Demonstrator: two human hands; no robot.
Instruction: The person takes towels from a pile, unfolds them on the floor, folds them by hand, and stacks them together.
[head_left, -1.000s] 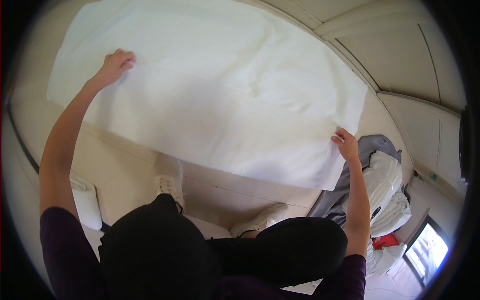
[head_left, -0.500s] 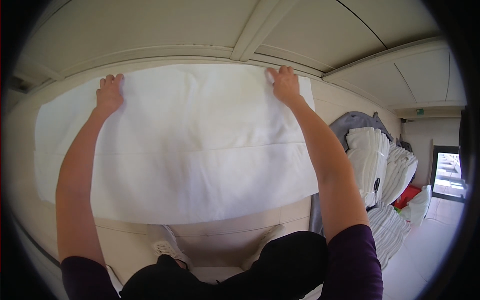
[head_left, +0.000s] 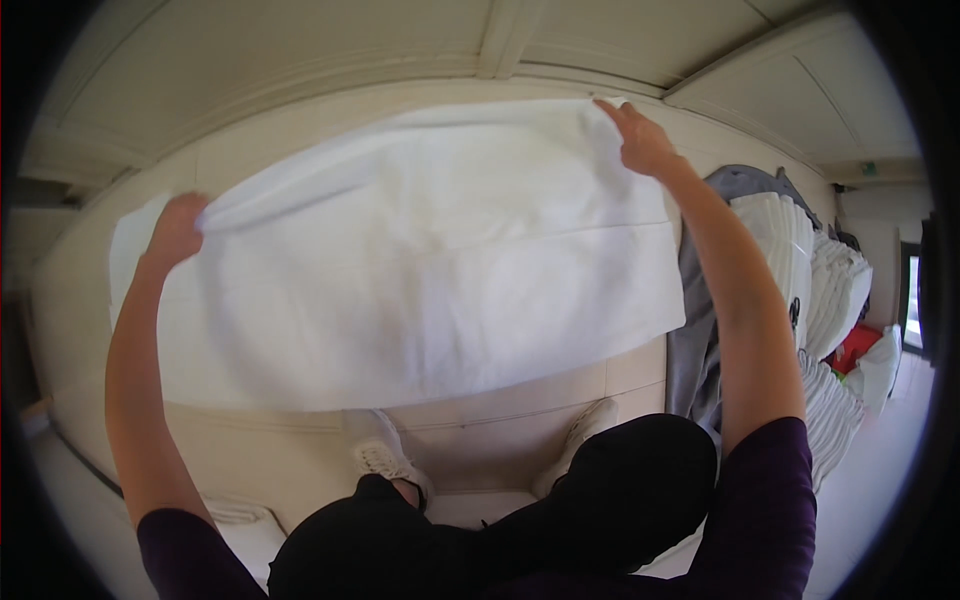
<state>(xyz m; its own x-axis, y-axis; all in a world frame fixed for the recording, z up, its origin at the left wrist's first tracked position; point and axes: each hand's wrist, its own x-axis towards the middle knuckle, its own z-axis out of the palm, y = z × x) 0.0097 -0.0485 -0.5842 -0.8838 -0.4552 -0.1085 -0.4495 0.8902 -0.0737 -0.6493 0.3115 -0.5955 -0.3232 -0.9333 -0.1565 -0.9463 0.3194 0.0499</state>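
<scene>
A large white cloth [head_left: 430,260], folded in layers, spreads across the pale surface in front of me. At its far left, my left hand [head_left: 178,232] is closed on the upper layer; a crease runs from this grip along the far edge, and the hand is slightly blurred. My right hand [head_left: 640,142] pinches the cloth at its far right corner, the thumb hidden or hard to make out. The cloth's near edge hangs just beyond my shoes, with soft wrinkles down its middle.
A grey cloth [head_left: 700,330] lies to the right under stacks of folded white cloths [head_left: 775,240]. Beyond them are a red item [head_left: 855,347] and a white bag [head_left: 878,365]. Pale panels [head_left: 330,45] rise along the far side. My white shoes [head_left: 385,455] stand near the cloth.
My left hand has gone from lying on the cloth to gripping its upper layer, pulled toward me and left. My right hand has shifted to the far right corner. The view has turned slightly.
</scene>
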